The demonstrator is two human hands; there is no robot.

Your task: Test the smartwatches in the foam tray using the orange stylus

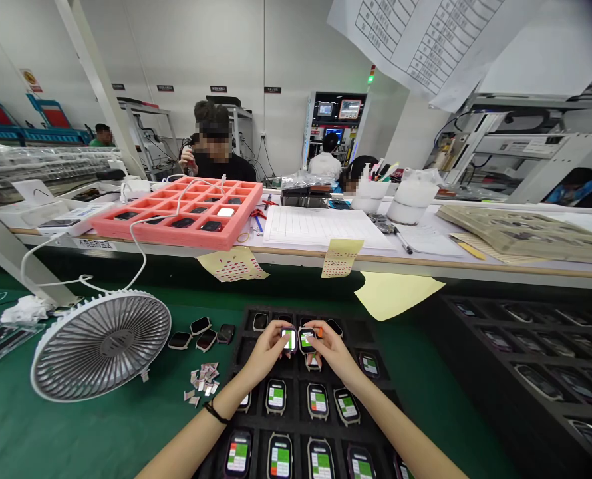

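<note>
My left hand (269,349) pinches a smartwatch body (289,339) with a green, white and red screen, just above a black foam tray (296,399). My right hand (333,352) grips a second smartwatch body (306,340) right next to it, and a small orange tab (320,331) shows at its fingertips. Both watches are partly hidden by my fingers. Several more watch bodies (276,397) lie in the tray's slots below my wrists, with similar coloured screens.
A white desk fan (101,346) stands on the green mat at left, beside several loose watch bodies (199,332) and peeled label scraps (203,382). A second black tray (525,372) lies right. Beyond the bench edge, a seated person faces me behind a pink foam tray (176,213).
</note>
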